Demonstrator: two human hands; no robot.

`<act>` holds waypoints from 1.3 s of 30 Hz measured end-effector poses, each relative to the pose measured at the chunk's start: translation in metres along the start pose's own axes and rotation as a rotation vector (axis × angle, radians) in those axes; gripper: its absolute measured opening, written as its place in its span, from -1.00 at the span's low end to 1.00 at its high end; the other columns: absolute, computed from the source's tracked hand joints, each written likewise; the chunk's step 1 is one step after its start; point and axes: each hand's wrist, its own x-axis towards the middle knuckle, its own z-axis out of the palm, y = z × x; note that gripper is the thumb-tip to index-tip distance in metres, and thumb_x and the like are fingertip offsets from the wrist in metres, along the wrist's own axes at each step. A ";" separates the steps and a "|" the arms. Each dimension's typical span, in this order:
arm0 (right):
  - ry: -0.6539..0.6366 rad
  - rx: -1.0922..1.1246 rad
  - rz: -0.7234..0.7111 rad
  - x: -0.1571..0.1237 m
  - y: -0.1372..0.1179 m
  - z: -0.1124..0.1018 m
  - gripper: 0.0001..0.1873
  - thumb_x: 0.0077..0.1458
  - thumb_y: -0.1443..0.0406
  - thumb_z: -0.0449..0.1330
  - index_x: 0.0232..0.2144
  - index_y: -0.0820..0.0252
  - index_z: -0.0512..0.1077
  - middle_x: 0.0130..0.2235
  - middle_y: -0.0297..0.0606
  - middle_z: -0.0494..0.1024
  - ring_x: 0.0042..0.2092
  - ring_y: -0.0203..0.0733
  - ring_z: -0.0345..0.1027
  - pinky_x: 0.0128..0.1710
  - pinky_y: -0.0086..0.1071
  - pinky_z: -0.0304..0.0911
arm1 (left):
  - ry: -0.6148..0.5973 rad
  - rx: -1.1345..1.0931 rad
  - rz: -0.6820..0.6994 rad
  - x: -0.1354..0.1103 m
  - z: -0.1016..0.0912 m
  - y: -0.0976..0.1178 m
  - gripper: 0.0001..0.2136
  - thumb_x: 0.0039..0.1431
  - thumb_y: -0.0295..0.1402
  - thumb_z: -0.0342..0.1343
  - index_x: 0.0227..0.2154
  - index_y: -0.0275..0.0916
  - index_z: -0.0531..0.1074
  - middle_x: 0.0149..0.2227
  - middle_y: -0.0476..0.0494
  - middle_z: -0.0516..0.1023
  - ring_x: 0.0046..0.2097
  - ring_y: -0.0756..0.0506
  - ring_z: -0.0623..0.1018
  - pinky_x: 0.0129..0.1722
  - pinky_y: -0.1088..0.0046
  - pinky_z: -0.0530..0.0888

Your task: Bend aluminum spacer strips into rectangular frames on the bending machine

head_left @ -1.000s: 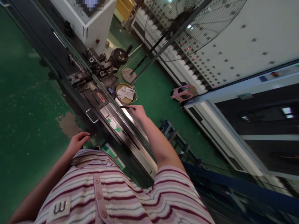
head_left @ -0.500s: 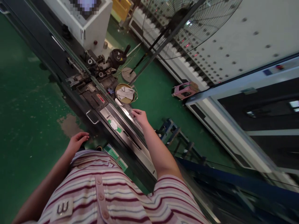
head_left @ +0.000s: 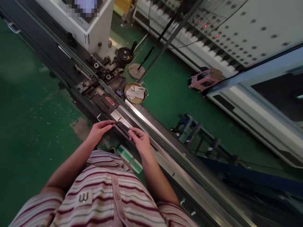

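Both of my hands sit over the long metal machine bed (head_left: 165,157) that runs diagonally across the floor. My left hand (head_left: 99,130) reaches toward the bed with its fingers loosely stretched, tips near a shiny steel plate (head_left: 118,116). My right hand (head_left: 139,138) is pinched on the end of a thin dark strip (head_left: 124,127) that lies between the two hands. Whether the left fingertips touch that strip is hidden by the small size.
A round tin holding a grey rag (head_left: 135,92) sits beyond the bed. A white control cabinet (head_left: 94,22) and black mechanism (head_left: 106,67) lie further up the bed. A pink object (head_left: 204,78) and a blue frame (head_left: 196,132) stand on the green floor at right.
My right hand pulled back along the bed toward my body. My left hand rose from beside my shirt to the bed, close to the right hand. The view shifted.
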 end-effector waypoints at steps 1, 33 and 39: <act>0.010 -0.044 -0.021 -0.003 -0.003 0.005 -0.62 0.05 0.04 0.29 -0.22 0.20 0.60 -0.60 -0.38 0.41 -0.54 -0.31 0.21 -0.50 -0.41 0.10 | -0.002 0.017 0.004 0.002 0.001 0.005 -0.58 -0.02 -0.17 0.39 -0.10 -0.26 0.61 -0.04 -0.26 0.64 0.02 -0.25 0.59 0.12 0.22 0.44; 0.282 0.412 0.199 0.044 0.033 -0.011 -0.52 -0.12 -0.07 0.38 -0.29 0.16 0.54 -0.62 -0.42 0.35 -0.59 -0.37 0.05 -0.60 -0.45 -0.10 | -0.029 0.390 -0.147 0.062 -0.003 0.015 -0.65 -0.17 -0.13 0.44 -0.35 -0.25 0.63 -0.23 -0.24 0.68 -0.16 -0.21 0.63 0.00 0.21 0.51; 0.372 0.400 0.234 0.060 0.029 -0.011 -0.51 -0.14 -0.06 0.41 -0.30 0.19 0.52 -0.61 -0.41 0.38 -0.57 -0.37 0.09 -0.58 -0.47 -0.08 | -0.137 0.337 -0.122 0.103 0.001 0.030 -0.69 -0.18 -0.17 0.45 -0.42 -0.25 0.58 -0.19 -0.25 0.66 -0.14 -0.20 0.62 -0.03 0.23 0.52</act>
